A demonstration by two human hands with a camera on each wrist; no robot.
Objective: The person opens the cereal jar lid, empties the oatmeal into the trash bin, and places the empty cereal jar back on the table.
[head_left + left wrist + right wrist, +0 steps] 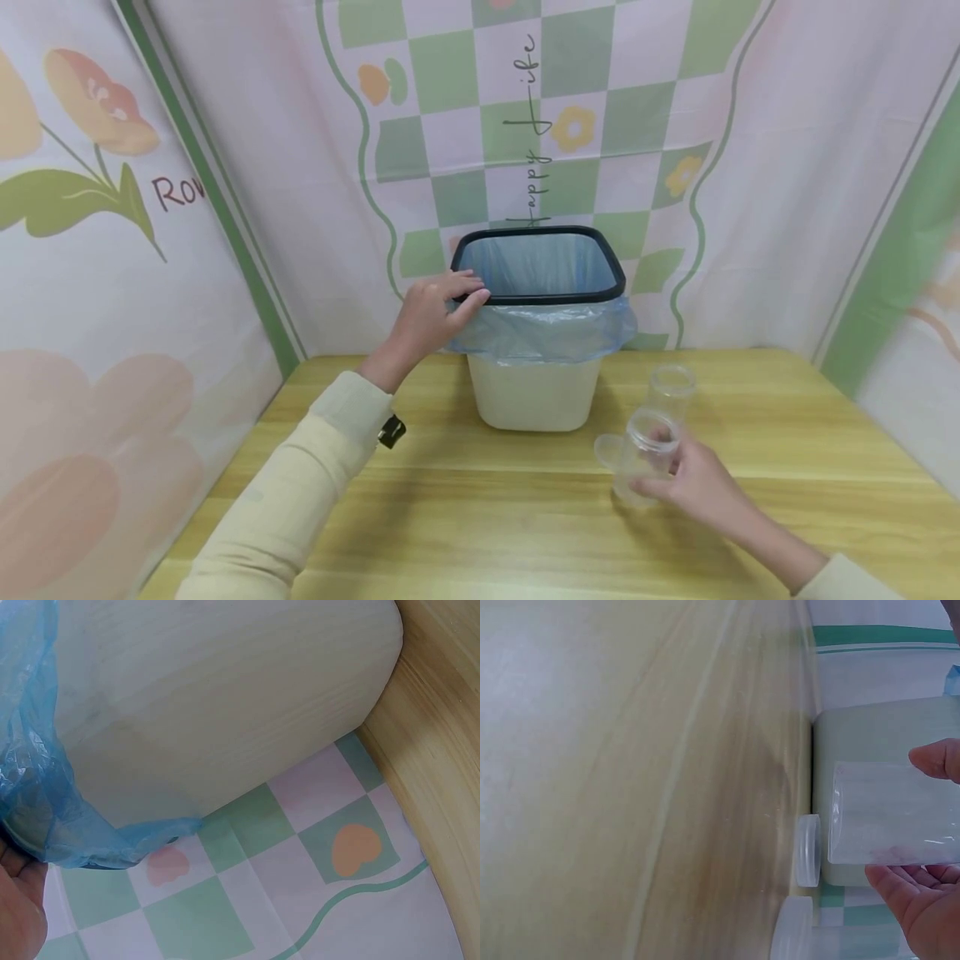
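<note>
A cream trash bin (536,396) with a black rim and a blue plastic liner (547,329) stands on the table. My left hand (438,308) rests on the front left corner of its rim, fingers and thumb lying over the edge. A bit of that hand (22,900) shows in the left wrist view beside the liner. My right hand (697,483) grips a clear plastic jar (645,462) by its sides, upright and close over the table. A clear round lid (609,451) stands just left of the jar. Behind it is a second clear jar (675,385).
The wooden table (450,517) reaches back to a printed cloth (787,167) with green checks and flowers. More cloth (112,333) hangs along the left side. On the left sleeve (300,475) sits a small black clip (392,432).
</note>
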